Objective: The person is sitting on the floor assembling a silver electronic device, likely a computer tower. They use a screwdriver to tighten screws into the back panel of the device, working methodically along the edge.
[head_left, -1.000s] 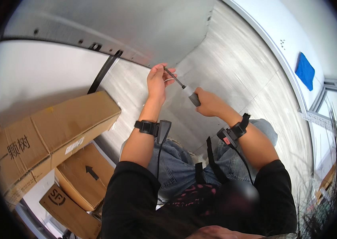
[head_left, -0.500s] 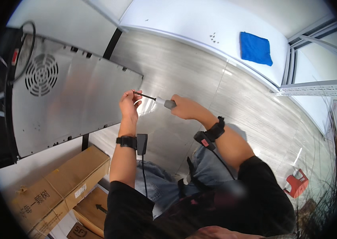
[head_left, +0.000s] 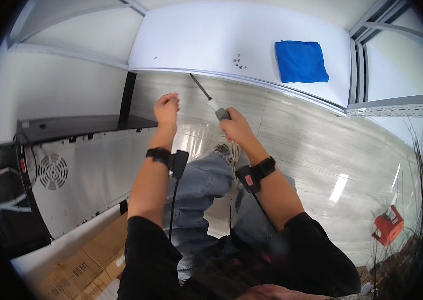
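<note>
1. Now the right hand clasps a screwdriver by its handle, shaft pointing toward the white table.
2. Left hand curled; cannot tell whether it holds anything.
3. Beyond, small dark pieces lie beside blue fabric.

Bright, cool lt thruout; white table at 12 o'clock near washed-out. Glare streaks on floor btwn 3 & 4 o'clock. Fisheye: blk rim, edges bent. Shirt v. dark, blurry patch approx 5 o'clock.
</note>
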Demonstrator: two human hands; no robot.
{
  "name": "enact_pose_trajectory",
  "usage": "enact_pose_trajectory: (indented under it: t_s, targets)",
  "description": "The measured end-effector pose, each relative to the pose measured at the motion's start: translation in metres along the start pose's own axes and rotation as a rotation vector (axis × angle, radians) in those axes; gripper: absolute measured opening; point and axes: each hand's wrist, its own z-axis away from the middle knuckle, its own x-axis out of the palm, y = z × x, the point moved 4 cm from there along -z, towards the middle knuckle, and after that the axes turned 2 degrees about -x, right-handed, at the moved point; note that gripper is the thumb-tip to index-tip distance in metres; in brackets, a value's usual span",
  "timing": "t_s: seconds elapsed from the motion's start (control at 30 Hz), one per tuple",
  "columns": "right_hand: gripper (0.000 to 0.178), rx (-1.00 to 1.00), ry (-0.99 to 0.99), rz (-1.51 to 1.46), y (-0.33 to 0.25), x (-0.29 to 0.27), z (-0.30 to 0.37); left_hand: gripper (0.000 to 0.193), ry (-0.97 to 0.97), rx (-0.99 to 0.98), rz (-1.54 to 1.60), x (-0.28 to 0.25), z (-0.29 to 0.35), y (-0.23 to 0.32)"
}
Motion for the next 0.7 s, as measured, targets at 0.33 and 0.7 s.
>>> enact_pose_trajectory:
  t_s: [0.33,0.7]
  targets:
    - [0.032,0.093,0.343,0.166,0.023,-0.132,0.035,0.015,-0.152,0.168,-0.382,0.206,-0.080,-0.046]
    - [0.034,0.106,0.395,0.137,0.037,-0.147,0.045,0.021,-0.112,0.164,-0.429,0.212,-0.109,-0.079]
